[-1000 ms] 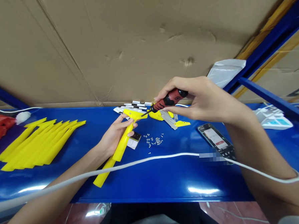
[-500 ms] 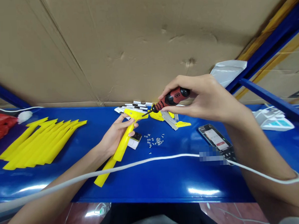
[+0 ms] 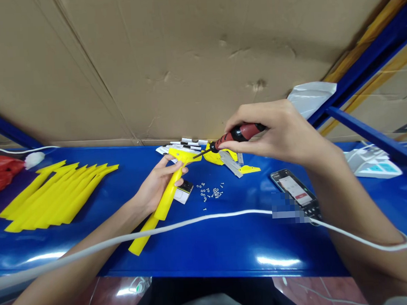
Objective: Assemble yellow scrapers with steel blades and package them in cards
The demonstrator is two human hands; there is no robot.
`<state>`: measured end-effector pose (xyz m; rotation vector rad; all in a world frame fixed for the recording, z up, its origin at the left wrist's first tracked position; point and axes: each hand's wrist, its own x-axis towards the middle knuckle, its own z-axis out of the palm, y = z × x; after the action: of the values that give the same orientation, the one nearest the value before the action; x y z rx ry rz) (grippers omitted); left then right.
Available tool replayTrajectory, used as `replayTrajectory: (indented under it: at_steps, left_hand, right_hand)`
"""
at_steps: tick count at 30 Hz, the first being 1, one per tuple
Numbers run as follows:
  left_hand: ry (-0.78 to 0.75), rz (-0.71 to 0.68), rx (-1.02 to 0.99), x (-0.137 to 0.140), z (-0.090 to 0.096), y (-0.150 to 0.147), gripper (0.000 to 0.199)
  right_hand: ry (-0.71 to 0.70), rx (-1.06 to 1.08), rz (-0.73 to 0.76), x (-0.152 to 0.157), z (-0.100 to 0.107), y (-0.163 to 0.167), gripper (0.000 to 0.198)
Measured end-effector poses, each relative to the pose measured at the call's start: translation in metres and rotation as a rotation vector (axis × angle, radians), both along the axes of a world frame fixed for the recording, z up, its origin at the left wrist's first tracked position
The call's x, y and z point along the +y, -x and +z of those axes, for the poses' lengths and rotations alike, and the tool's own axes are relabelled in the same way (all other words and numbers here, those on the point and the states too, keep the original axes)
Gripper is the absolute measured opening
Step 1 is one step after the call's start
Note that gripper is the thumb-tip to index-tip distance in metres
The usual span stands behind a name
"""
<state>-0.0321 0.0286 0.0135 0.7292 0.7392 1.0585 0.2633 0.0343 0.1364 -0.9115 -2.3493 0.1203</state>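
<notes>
My left hand (image 3: pixel 153 184) is closed round a yellow plastic scraper handle (image 3: pixel 168 200), its wide head tilted up and to the right. A red and black screwdriver (image 3: pixel 246 132) is gripped in my right hand (image 3: pixel 280 132), fingers wrapped about its grip. The screwdriver's thin shaft reaches down to the scraper head, with its tip at the head's right part. Small screws and nuts (image 3: pixel 215 193) lie scattered on the blue table beneath. Under the held handle rests another yellow handle (image 3: pixel 140 242). Behind my left hand is a small black and white box (image 3: pixel 182 192), partly hidden.
Several yellow handles (image 3: pixel 52 197) lie in a row at left, near a red plastic bag (image 3: pixel 2 174). Yellow and grey parts (image 3: pixel 233 162) sit at the back. A phone (image 3: pixel 294 188) lies at right. A white cable (image 3: pixel 207 218) crosses in front of the blue table (image 3: pixel 235 246).
My right hand has turned the screwdriver and its grip has shifted slightly right, while the tip stays at the scraper head. My left hand and the handle look unmoved.
</notes>
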Motion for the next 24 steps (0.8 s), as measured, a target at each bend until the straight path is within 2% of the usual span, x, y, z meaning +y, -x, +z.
replayTrajectory:
  at_steps: [11, 24]
  left_hand:
    - [0.001, -0.008, 0.018, 0.0027, -0.0070, 0.0010, 0.029]
    - [-0.032, -0.017, 0.041, 0.0022, -0.0076, 0.0019, 0.032]
  right_hand:
    - [0.137, -0.071, 0.055, -0.0039, 0.0027, -0.0007, 0.017]
    - [0.061, -0.093, 0.037, -0.0071, 0.0045, 0.0009, 0.015]
